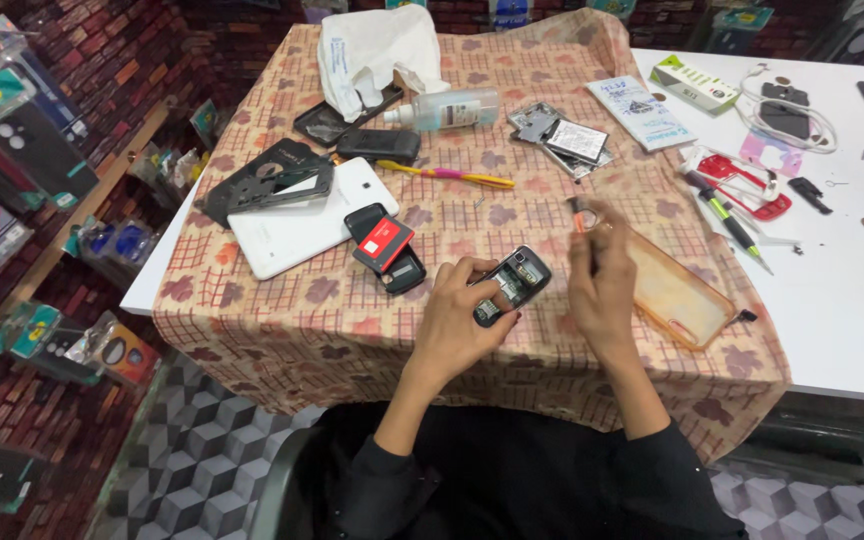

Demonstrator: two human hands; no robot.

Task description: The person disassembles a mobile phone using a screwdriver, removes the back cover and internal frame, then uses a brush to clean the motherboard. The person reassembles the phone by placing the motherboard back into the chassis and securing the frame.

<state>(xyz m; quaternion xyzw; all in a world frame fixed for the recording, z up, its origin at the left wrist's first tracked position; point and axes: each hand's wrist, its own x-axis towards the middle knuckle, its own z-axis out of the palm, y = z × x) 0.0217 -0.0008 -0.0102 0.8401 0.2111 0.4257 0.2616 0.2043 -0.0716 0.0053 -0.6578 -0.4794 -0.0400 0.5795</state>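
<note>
Gripping a small open-backed phone (pixel 512 285) at desk centre, the left hand (pixel 457 320) is closing its grip around the casing. Right hand (pixel 600 275), at 3 o'clock of it, is pinching a small orange-tipped tool (pixel 579 214). A clear phone case (pixel 674 295) is lying just beside, on the checked cloth (pixel 282 330).

Black sleeves (pixel 392 470), bare forearms.

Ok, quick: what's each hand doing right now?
Left hand: closed around a small dark opened phone.
Right hand: pinching a small orange-tipped tool, blurred.
</note>
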